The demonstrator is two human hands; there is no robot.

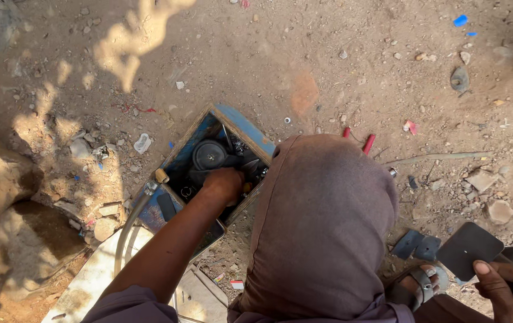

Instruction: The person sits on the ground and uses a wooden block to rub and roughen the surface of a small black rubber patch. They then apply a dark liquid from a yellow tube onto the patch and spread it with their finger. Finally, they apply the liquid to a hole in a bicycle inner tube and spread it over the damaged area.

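A: Left hand point(223, 184)?
B: Reaching into blue wooden toolbox point(241, 124) among dark parts, beside round black disc point(209, 154). Fingers curled down; what they grip, can't tell.
A: Right hand point(504, 286)?
B: Grip closed on dark flat plate point(469, 248), thumb on top.
A: Surroundings?
B: Outdoors, dirt ground point(328, 54), pebbles, red-handled pliers point(367, 142) probably, behind knee.

The left hand point(223, 184) hides its fingers among dark parts inside the blue wooden box point(241, 127), whose near right corner lies behind the brown-clad knee point(322, 227). The right hand point(507, 288) is cut off by the lower edge.
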